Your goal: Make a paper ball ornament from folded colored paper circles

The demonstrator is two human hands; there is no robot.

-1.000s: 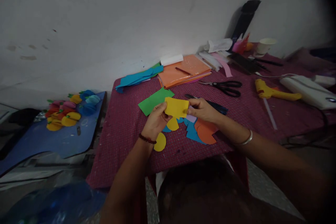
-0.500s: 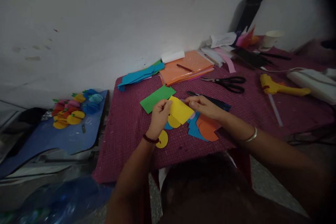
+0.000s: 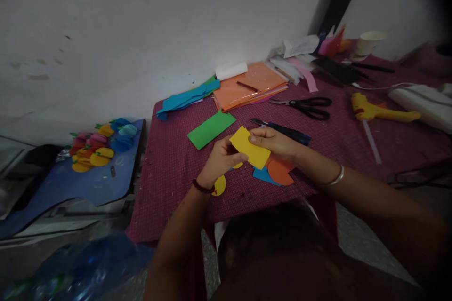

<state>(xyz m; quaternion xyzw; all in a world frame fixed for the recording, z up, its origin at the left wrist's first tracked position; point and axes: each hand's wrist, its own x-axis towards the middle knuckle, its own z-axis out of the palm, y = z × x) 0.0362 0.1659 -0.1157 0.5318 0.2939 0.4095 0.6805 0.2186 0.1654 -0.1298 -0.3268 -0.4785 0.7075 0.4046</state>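
Note:
Between my two hands is a yellow paper piece [image 3: 251, 148], held above the table. My left hand [image 3: 223, 160] pinches its lower left edge between thumb and fingers. Thumb on top, my right hand [image 3: 273, 143] grips the upper right part. Beneath them lie orange paper cutouts [image 3: 280, 172] and blue paper pieces [image 3: 263, 175], partly covered. A yellow paper circle [image 3: 220, 186] rests by my left wrist. Behind my left hand is a green paper strip [image 3: 211, 129]. A dark blue cutter knife [image 3: 287, 133] lies just beyond my right hand.
Black-handled scissors [image 3: 305, 105] lie before a stack of orange sheets [image 3: 252, 85]. Blue paper strips [image 3: 189, 99] are at the back left. A yellow glue gun [image 3: 379, 110] sits at right. Finished-looking paper shapes [image 3: 100, 146] rest on a blue board [image 3: 106, 183] at left.
The yellow paper has turned and moved slightly right and down. My left hand has shifted its grip to the lower edge, and my right thumb now presses on the paper's face.

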